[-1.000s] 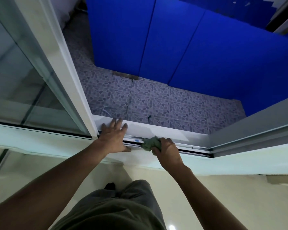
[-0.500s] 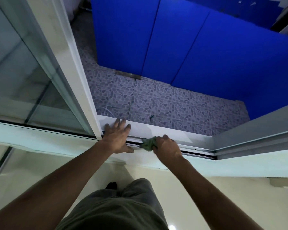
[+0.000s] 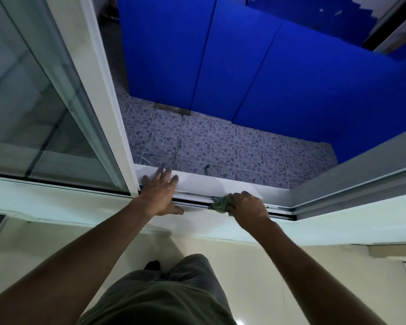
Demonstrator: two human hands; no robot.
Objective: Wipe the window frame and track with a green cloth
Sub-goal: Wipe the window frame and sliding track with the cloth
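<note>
The white window frame (image 3: pixel 204 181) runs across the middle, with its dark sliding track (image 3: pixel 192 202) along the near side. My left hand (image 3: pixel 161 192) lies flat and open on the frame beside the upright sash post, fingers spread. My right hand (image 3: pixel 250 205) grips a bunched green cloth (image 3: pixel 220 202) and presses it into the track, right of my left hand. Most of the cloth is hidden under my fingers.
A glass sliding pane (image 3: pixel 33 109) with a white post (image 3: pixel 110 113) stands at the left. Outside and below lie a pebble-patterned floor (image 3: pixel 232 148) and blue panels (image 3: pixel 267 73). The grey frame side (image 3: pixel 361 177) closes the opening at the right.
My right hand has slid the cloth to the right along the track, away from my left hand. My left hand has stayed flat on the frame.
</note>
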